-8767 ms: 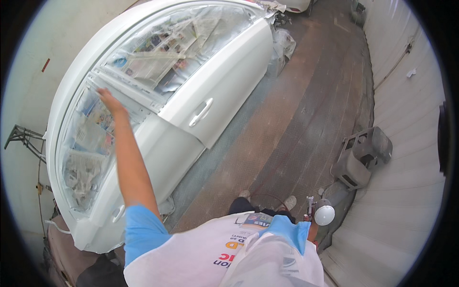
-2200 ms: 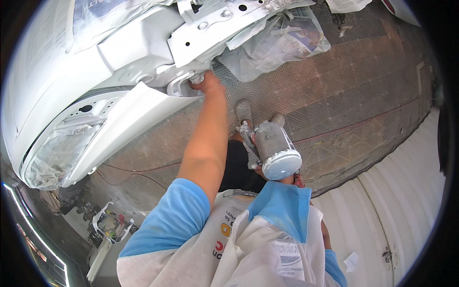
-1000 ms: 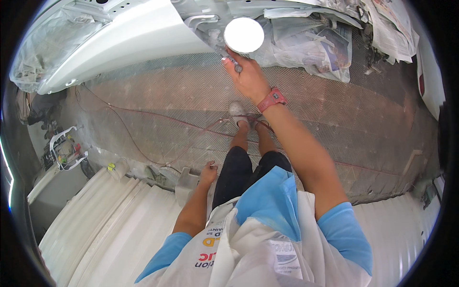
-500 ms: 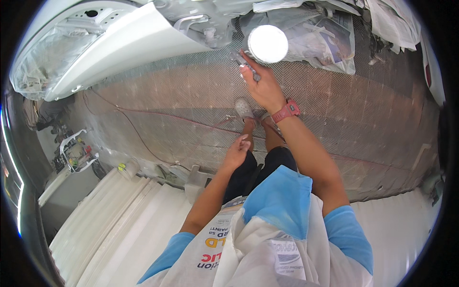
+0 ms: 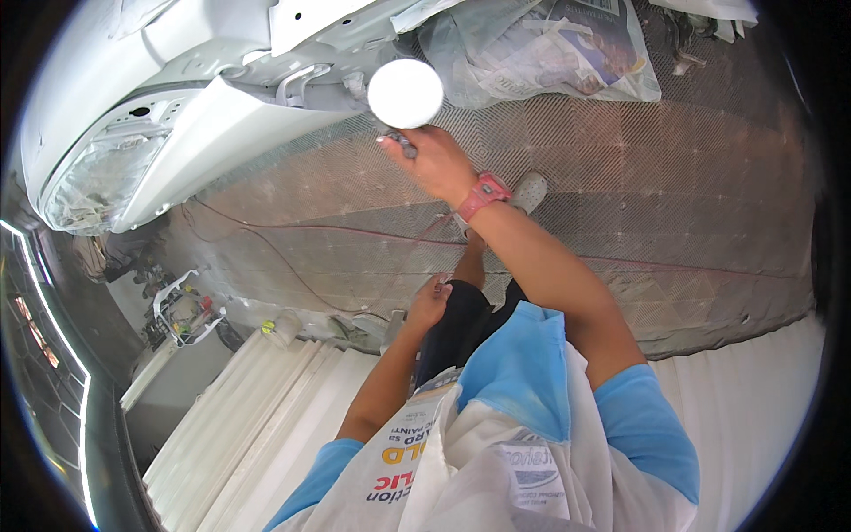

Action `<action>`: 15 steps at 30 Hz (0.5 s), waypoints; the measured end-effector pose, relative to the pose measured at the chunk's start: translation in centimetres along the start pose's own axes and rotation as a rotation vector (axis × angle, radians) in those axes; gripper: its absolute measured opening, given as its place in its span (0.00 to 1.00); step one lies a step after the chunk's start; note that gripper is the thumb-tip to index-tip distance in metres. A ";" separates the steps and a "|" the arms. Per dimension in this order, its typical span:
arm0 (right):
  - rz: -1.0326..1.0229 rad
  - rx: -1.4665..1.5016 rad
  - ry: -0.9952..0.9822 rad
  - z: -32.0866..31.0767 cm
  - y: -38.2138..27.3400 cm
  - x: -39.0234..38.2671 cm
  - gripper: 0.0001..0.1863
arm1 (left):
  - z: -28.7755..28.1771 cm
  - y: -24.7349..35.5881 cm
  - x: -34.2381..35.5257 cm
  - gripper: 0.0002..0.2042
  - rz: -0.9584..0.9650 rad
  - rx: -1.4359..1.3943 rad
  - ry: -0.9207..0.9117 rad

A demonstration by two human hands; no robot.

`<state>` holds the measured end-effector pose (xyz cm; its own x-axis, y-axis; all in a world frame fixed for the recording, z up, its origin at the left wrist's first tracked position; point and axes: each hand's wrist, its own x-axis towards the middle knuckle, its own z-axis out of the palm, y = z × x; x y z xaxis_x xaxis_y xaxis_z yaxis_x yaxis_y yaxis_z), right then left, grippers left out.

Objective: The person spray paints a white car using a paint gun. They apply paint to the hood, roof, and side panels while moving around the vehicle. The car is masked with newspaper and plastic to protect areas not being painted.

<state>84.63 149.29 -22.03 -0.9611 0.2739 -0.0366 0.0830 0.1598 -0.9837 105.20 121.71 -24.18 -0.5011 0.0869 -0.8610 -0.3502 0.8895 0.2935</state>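
Note:
My right hand (image 5: 434, 160) is closed around the grey handle of a spray gun (image 5: 401, 144). A round white cup top (image 5: 405, 94) sits over the gun, seen from above and hiding much of it. The gun is beside the lower edge of a white car body panel (image 5: 191, 146); I see no contact. My left hand (image 5: 430, 303) hangs low by my left thigh, fingers loosely bent and apart, nothing visible in them.
A red hose (image 5: 355, 233) runs across the patterned floor, passing by my feet. Plastic and paper masking (image 5: 541, 53) covers a part right of the gun. Behind me are white ribbed sheets (image 5: 257, 399). A cluttered stand (image 5: 186, 310) is at the left.
My right hand has carried the spray gun left along the car body and slightly lower in view. My left hand has dropped closer to my thigh. My feet have shifted apart.

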 end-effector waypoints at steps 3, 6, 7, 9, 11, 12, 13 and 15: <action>-0.019 -0.017 -0.029 0.6 -0.3 1.5 0.24 | -0.7 0.2 -0.5 0.21 -0.018 0.110 0.024; -0.025 0.112 -0.054 0.2 0.3 2.2 0.24 | -0.7 1.5 -0.8 0.21 -0.004 0.057 0.016; -0.006 0.108 -0.070 -0.1 0.8 2.3 0.25 | -0.6 2.1 -0.8 0.21 0.006 0.024 0.016; -0.015 0.130 -0.087 -0.9 2.3 2.2 0.26 | -0.2 3.4 -0.6 0.21 0.004 -0.092 -0.003; 0.022 0.078 -0.070 -1.6 4.1 2.3 0.27 | 0.2 4.4 -0.5 0.20 0.002 -0.107 -0.032; 0.025 0.059 -0.053 -1.9 5.1 2.4 0.27 | 0.5 4.9 -0.3 0.21 0.013 -0.147 -0.044; 0.035 0.052 -0.019 -2.2 6.0 2.6 0.28 | 0.7 5.3 -0.2 0.21 0.015 -0.145 -0.047; 0.085 0.028 0.042 -2.7 7.6 2.8 0.29 | 1.3 5.7 -0.2 0.21 0.024 -0.204 -0.053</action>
<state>83.25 153.88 -29.16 -0.9390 0.3245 -0.1136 0.1560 0.1077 -0.9819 104.32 127.33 -22.92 -0.4704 0.1352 -0.8720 -0.4942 0.7783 0.3873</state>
